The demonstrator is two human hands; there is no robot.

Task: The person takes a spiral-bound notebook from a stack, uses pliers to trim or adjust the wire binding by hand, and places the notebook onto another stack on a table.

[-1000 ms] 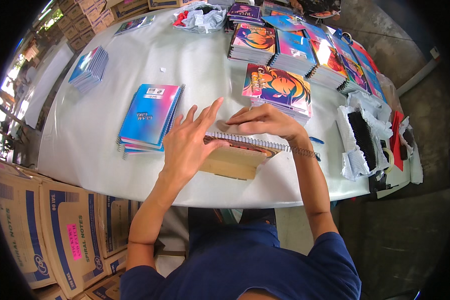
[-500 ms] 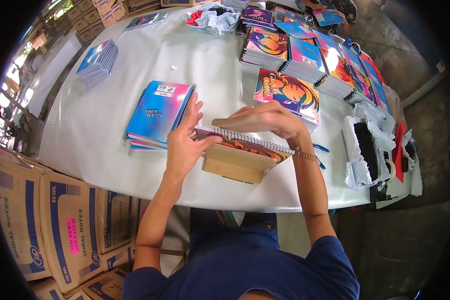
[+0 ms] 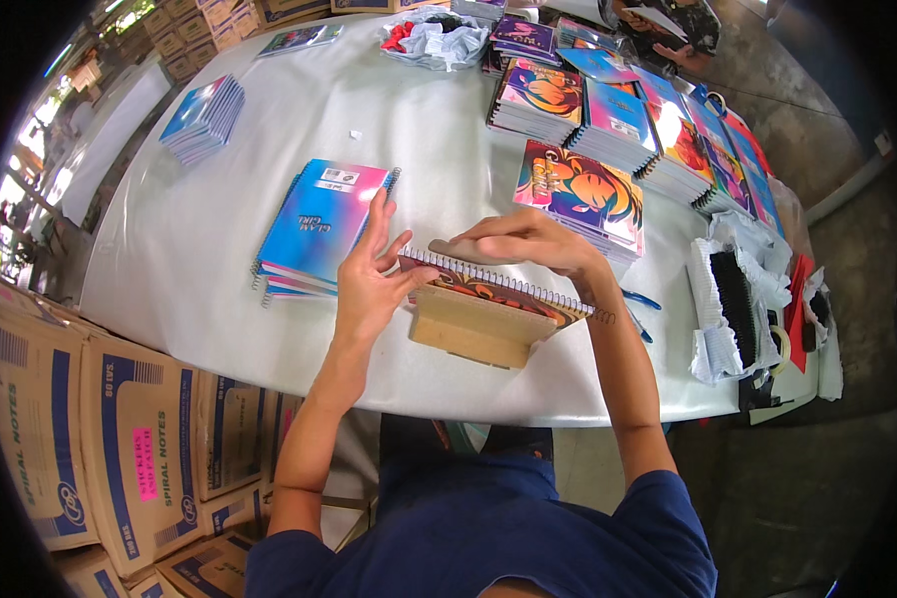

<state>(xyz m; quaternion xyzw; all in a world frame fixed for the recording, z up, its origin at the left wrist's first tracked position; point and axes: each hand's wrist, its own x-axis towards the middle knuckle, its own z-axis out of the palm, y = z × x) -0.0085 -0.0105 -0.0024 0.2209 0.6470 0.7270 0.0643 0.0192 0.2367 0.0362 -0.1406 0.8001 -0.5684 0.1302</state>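
A spiral notebook with a dark, orange-patterned cover [image 3: 498, 291] stands spine up against a brown board stand [image 3: 473, 341] near the table's front edge. My left hand [image 3: 374, 271] grips its left end, thumb on the near cover and fingers behind. Over the spine, my right hand [image 3: 546, 242] holds a flat grey-brown pad [image 3: 455, 251] along the wire coil. The coil's loose tail [image 3: 605, 317] sticks out past the notebook's right end, by my right wrist. A stack of blue-pink spiral notebooks [image 3: 319, 224] lies just left of my left hand.
More notebooks [image 3: 580, 184] lie beyond my right hand, with tall stacks [image 3: 618, 110] behind. Pliers with blue handles [image 3: 640, 311] lie by my right forearm. Black coils in white wrapping [image 3: 733, 299] sit at right. Cartons [image 3: 135, 439] crowd the left. Another person's hand [image 3: 680, 58] shows far right.
The coil's tail sticks out less at the right end. My right hand and pad have tilted lower onto the spine. The other person now holds a white sheet instead of a blue notebook.
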